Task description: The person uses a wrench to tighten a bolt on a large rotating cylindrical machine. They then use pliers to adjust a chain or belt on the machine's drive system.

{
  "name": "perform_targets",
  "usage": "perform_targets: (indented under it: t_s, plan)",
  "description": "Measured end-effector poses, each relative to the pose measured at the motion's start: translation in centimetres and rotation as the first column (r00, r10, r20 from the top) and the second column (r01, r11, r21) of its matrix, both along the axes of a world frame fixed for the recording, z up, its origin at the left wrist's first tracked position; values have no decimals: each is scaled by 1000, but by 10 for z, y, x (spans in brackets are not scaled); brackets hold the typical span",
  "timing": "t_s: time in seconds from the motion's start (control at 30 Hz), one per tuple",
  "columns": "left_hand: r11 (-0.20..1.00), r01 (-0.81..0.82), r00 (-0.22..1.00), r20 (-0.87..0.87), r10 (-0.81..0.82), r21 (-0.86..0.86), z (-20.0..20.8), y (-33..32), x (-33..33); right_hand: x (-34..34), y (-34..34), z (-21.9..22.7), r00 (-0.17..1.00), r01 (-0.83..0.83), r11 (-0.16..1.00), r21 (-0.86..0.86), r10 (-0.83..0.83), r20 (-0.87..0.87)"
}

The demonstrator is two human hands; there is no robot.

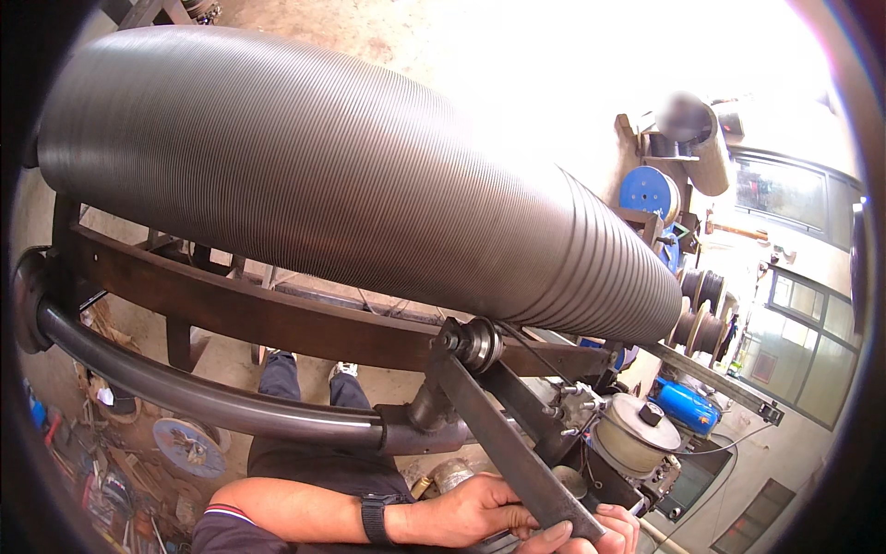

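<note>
Spanning the view, upper left to right: one ribbed drum, ribs tight at left, wider apart at right. Below it, one dark beam and one round steel tube. One flat bar under the drum's right half, long axis slanting down-right to the lower edge; second bar just behind. Right hand clasps the flat bar's lower end, thumb one side, fingers the other. Left hand at its left edge, fingers bent, tips partly hidden; cannot tell whether they pinch. One grooved roller at the upper end. One black wristwatch, left wrist.
</note>
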State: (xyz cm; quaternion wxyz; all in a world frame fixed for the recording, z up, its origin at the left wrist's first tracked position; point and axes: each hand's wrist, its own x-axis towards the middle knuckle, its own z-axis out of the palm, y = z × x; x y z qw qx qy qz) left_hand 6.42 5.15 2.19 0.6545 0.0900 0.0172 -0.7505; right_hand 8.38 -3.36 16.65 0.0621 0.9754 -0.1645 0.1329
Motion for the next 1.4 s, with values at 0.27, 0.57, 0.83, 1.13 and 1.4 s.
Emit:
perform_targets:
  t_s: [0.27,0.57,0.83,1.13,1.4]
  plan:
    - [993,-114,993,-16,114,11,3,2,0,1,2,-2,1000,-23,1000,11,23,0]
    - [980,-112,994,-6,113,-164,-9,1,4,4,8,-2,1000,1,1000,8,-1,-12]
    - [988,107,972,218,-82,-109,0,-8,7,-10,2,22,976,-110,994,20,112,-186]
    - [940,-321,897,281,341,-117,-18,-7,-20,-13,15,-16,979,-200,974,-109,204,21]
    - [950,-294,905,291,312,-104,-17,1,-4,-6,13,-29,957,-241,956,-166,263,121]
